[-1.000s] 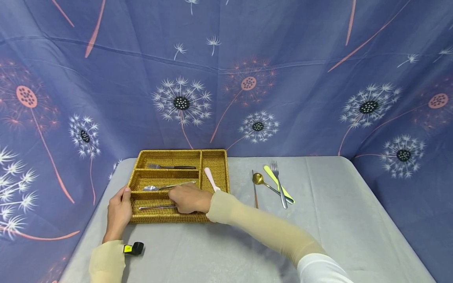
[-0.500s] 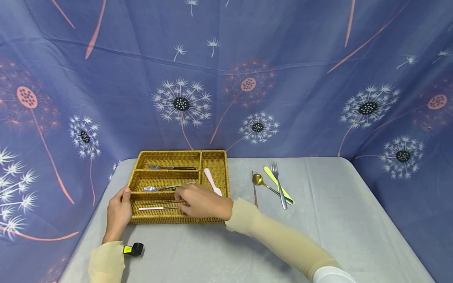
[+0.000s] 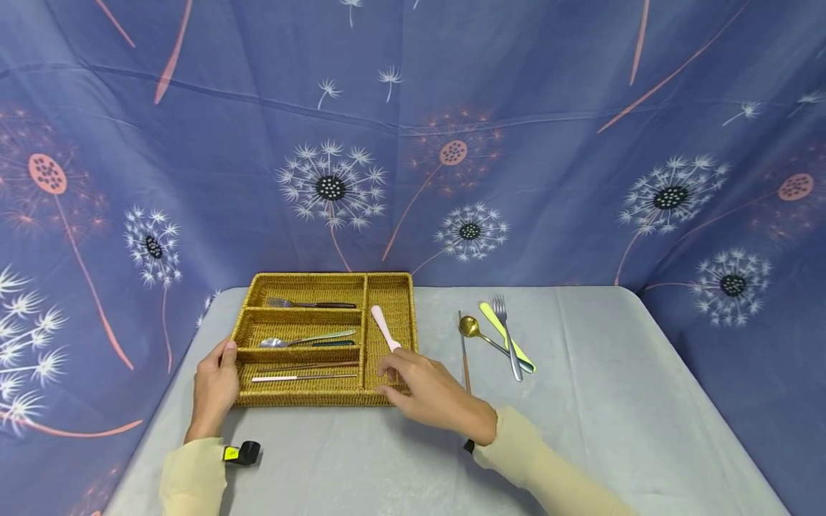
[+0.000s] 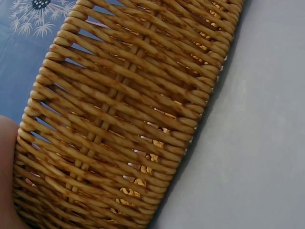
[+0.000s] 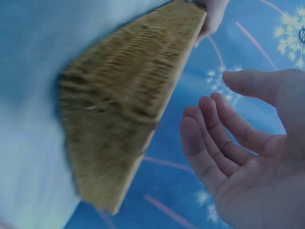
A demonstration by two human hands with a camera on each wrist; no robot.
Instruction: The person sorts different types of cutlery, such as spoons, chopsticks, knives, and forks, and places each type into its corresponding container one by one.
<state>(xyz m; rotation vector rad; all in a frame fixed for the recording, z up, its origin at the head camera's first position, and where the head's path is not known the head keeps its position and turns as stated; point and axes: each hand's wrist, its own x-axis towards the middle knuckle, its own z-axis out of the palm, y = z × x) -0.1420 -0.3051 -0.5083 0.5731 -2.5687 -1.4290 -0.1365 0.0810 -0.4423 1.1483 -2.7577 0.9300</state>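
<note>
In the head view, a woven cutlery tray point(image 3: 323, 400) lies on the table. My left hand point(image 3: 216, 387) grips its left side, thumb at the rim; the left wrist view shows the tray wall point(image 4: 109, 109) close up. Over the tray's front right corner hovers my right hand point(image 3: 429, 390), fingers loosely bent and holding nothing. The right wrist view confirms that hand point(image 5: 252, 143) has bare fingers apart from the tray. Two thin chopsticks point(image 3: 303, 377) lie in the front compartment. A pink utensil point(image 3: 383, 324) leans in the right compartment, its lower end hidden by my hand.
A fork point(image 3: 319, 305) lies in the back compartment, and a spoon point(image 3: 274, 343) beside a dark-handled piece point(image 3: 332, 343) in the middle one. Right of the tray lie a chopstick point(image 3: 464, 347), a gold spoon point(image 3: 469, 327), a yellow-green utensil point(image 3: 490, 315) and a fork point(image 3: 508, 333).
My right hand has let go of a chopstick in the front compartment and moved right, uncovering both chopsticks there. The left hand has stayed on the tray.
</note>
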